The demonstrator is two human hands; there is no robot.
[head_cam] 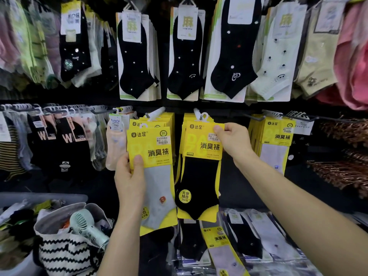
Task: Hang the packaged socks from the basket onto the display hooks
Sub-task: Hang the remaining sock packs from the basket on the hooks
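At the lower left we have a zigzag-striped bag (65,253) with a small fan (83,222) lying in it; whether this is the basket we cannot tell. Our left hand (129,176) grips a grey sock pack (159,188) by its yellow card, thumb pressed on the front and fingers behind. Its hanger loop sits just below the left hook (156,114), so we judge it not yet hung. Our right hand (233,142) pinches the top right corner of a black sock pack (199,176) up at the middle hook (201,116); we cannot tell if its loop is over the hook. Both hooks carry stacks of like packs, as does a hook further right (256,117). More loose packs (223,248) lie below, so we reckon plenty remains to hang.
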